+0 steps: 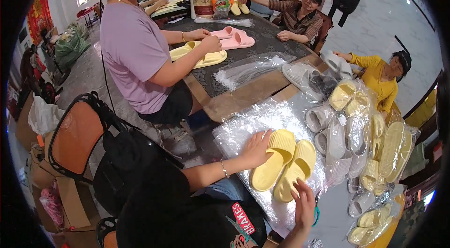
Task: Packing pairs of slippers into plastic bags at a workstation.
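A pair of yellow slippers lies side by side on a stack of clear plastic bags [246, 123], toes pointing away from me. My left hand [256, 150] rests against the outer side of the left slipper [267, 174], fingers stretched out. Near the heel of the right slipper [287, 188] is my right hand [303, 202], its fingers apart and the tips at the slipper's edge. Neither hand is wrapped round anything. Beside my right wrist a teal looped handle [316, 216] sticks out, partly hidden.
Bagged grey slippers [336, 152] and bagged yellow slippers [396, 149] heap up on the right. Across the dark table [206, 79], a person in a purple shirt [136, 46] handles yellow slippers [206, 58] beside pink ones [236, 39]. An orange-backed chair [77, 133] stands left.
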